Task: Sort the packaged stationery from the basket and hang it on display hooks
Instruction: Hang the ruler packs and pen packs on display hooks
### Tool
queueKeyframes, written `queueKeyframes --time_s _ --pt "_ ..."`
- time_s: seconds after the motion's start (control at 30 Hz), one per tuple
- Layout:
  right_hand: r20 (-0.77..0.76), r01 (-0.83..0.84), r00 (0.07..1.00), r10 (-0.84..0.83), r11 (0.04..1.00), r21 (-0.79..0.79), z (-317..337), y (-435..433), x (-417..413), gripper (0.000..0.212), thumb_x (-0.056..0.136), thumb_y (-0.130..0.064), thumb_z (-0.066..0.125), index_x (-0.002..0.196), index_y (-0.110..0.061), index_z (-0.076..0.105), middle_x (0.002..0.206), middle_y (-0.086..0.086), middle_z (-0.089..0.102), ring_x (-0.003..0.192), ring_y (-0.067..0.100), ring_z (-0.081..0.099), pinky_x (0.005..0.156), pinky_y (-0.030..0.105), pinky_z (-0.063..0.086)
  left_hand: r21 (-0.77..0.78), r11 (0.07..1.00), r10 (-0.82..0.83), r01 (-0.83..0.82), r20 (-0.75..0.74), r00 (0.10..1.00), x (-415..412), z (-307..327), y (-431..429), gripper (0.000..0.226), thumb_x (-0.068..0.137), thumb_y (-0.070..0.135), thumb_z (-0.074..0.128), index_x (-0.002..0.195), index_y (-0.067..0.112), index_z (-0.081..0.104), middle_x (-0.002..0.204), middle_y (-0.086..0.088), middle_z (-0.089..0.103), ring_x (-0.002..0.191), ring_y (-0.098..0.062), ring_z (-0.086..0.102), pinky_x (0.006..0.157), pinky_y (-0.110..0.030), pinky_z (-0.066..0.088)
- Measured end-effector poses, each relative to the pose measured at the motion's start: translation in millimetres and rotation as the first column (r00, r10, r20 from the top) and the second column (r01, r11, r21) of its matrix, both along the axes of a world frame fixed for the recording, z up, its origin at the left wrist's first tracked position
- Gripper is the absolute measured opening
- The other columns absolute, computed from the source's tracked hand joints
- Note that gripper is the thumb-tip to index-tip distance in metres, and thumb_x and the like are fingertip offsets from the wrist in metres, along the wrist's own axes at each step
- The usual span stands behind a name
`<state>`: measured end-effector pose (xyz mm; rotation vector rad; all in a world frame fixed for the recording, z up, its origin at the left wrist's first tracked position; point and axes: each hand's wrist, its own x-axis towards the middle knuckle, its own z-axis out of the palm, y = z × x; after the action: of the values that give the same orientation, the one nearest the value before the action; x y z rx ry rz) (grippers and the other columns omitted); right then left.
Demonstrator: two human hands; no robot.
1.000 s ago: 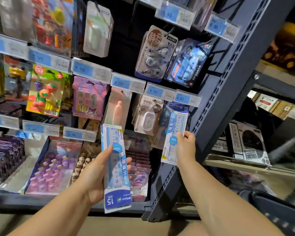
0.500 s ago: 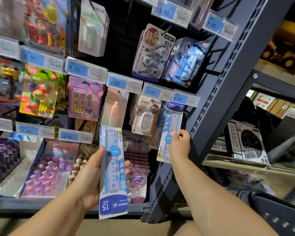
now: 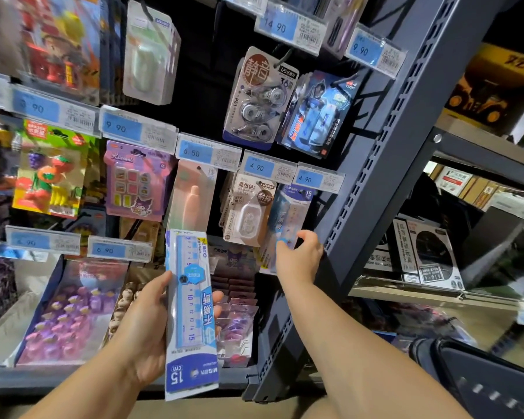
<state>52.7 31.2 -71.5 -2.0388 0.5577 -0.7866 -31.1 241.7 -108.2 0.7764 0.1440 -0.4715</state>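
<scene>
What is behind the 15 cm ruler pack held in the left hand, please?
The left hand grips the ruler pack; fingertips show past its right edge. The remaining fingers and shelf stock directly behind are covered.

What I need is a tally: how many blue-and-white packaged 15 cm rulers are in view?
2. One blue-and-white packaged ruler is in the left hand; a second ruler pack hangs below a 4.90 tag, by the right hand. More may hide behind.

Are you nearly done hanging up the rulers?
Partly. One blue-and-white ruler pack already hangs under the right-hand 4.90 price tag, with the right hand gripping its lower end. The left hand holds another blue 15 cm ruler pack, not yet hung. Whether the dark basket holds more cannot be seen.
</scene>
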Motion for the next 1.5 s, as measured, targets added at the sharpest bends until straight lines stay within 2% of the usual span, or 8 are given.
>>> queueKeyframes --time_s 0.1,0.27,0.5,0.73,1.0,1.17,1.33,1.5 --pt "0.009 -0.269 0.963 0.27 0.961 -0.06 5 14 -15 0.014 0.089 -0.024 0.064 0.098 -0.025 0.054 0.1 -0.009 0.053 0.091 0.012 0.054 0.067 0.019 0.041 0.026 1.0 -0.011 0.011 -0.005 1.0 -1 3 -4 0.043 0.1 0.051 0.03 0.112 0.02 0.058 0.106 -0.022 0.072 0.102 -0.036 0.065 0.084 -0.047 0.049" --pt "-0.223 -0.698 0.681 0.697 0.71 0.09 8 40 -35 0.024 0.085 -0.036 0.071 0.096 -0.02 0.056 0.085 0.001 0.056 0.077 0.01 0.055 0.068 0.021 0.046 0.037 0.998 -0.059 0.06 -0.006 0.998 -3 7 -15 0.045 0.098 0.049 0.038 0.118 0.016 0.062 0.112 -0.024 0.069 0.085 -0.032 0.068 0.076 -0.043 0.054" --pt "-0.166 -0.683 0.663 0.73 0.681 0.264 3 63 -37 0.049 0.083 -0.014 0.075 0.119 -0.013 0.042 0.08 0.004 0.061 0.063 0.008 0.065 0.048 0.022 0.048 0.075 0.997 -0.014 0.015 -0.006 1.0 -6 6 -5 0.04 0.1 0.046 0.041 0.117 0.018 0.064 0.095 -0.015 0.074 0.078 -0.027 0.07 0.068 -0.04 0.055" --pt "-0.002 -0.636 0.689 0.725 0.606 0.478 1 71 -30 0.039 0.092 -0.003 0.061 0.127 -0.005 0.044 0.106 0.017 0.069 0.09 0.028 0.07 0.082 0.046 0.057 0.083 0.996 -0.021 0.022 -0.006 1.0 -11 6 4 0.033 0.1 0.038 0.044 0.11 0.017 0.067 0.101 -0.012 0.075 0.082 -0.029 0.073 0.072 -0.042 0.056" --pt "0.12 -0.515 0.842 0.526 0.717 0.47 2 68 -24 0.055 0.094 0.0 0.058 0.136 -0.018 0.029 0.095 0.009 0.059 0.079 0.017 0.062 0.076 0.038 0.054 0.22 0.975 -0.044 0.021 0.101 0.994 -8 7 11 0.021 0.086 -0.005 0.057 0.103 0.001 0.066 0.079 -0.016 0.072 0.058 -0.023 0.069 0.052 -0.032 0.058" --pt "-0.111 -0.603 0.794 0.597 0.797 -0.028 6 53 -27 0.083 0.083 -0.009 0.075 0.147 -0.024 0.022 0.128 0.007 0.045 0.108 0.015 0.053 0.09 0.025 0.047 0.347 0.938 -0.037 -0.003 0.11 0.993 -3 7 19 0.022 0.083 -0.009 0.058 0.101 0.004 0.063 0.064 -0.008 0.071 0.049 -0.015 0.066 0.042 -0.02 0.048" --pt "-0.413 -0.732 0.668 0.619 0.445 -0.516 15 37 -26 0.059 0.08 -0.04 0.077 0.133 -0.039 0.051 0.154 -0.012 0.026 0.146 0.007 0.002 0.117 0.042 0.005 0.466 0.884 -0.116 0.046 0.122 0.986 2 8 30 0.021 0.08 -0.003 0.065 0.094 0.011 0.067 0.076 -0.007 0.074 0.063 -0.02 0.066 0.059 -0.023 0.051" --pt "-0.578 -0.793 0.601 0.552 0.323 -0.517 13 33 -25 0.06 0.064 -0.075 0.052 0.11 -0.039 0.063 0.116 -0.014 0.058 0.125 0.006 0.041 0.111 0.039 0.017 0.41 0.912 -0.041 -0.002 0.095 0.995 8 5 38 0.019 0.079 -0.006 0.065 0.096 0.002 0.065 0.084 -0.015 0.074 0.069 -0.026 0.068 0.068 -0.034 0.055"
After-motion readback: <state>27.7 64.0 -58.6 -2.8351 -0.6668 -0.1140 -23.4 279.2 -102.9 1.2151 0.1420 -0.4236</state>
